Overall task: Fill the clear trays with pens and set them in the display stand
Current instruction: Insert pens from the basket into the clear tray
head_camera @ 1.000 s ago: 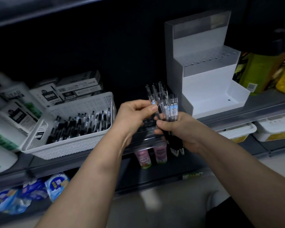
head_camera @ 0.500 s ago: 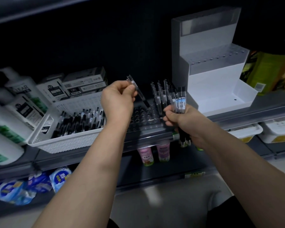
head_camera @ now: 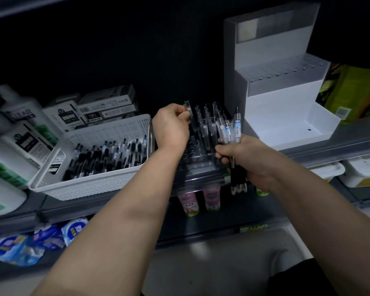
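Pinching a single pen [head_camera: 188, 111] near its top, the left hand [head_camera: 171, 127] is hovering over the far left part of the clear tray [head_camera: 198, 162], which is sitting on the shelf [head_camera: 320, 146] between the two hands. The pen's long axis is running nearly upright, lower end pointing at the tray's open holes — so the coming move is looking like a short straight drop, and the left hand is plainly the nearer one for it. The right hand [head_camera: 245, 160] is gripping a bundle of pens [head_camera: 228, 133] at the tray's right edge, fingers curled round them, their dark ends hanging below the fist. Some standing pens [head_camera: 205, 122] are already filling the tray's back rows. The display stand [head_camera: 286, 107] is waiting just right of the tray — and a white basket [head_camera: 94, 180] of loose pens is lying just left of it.
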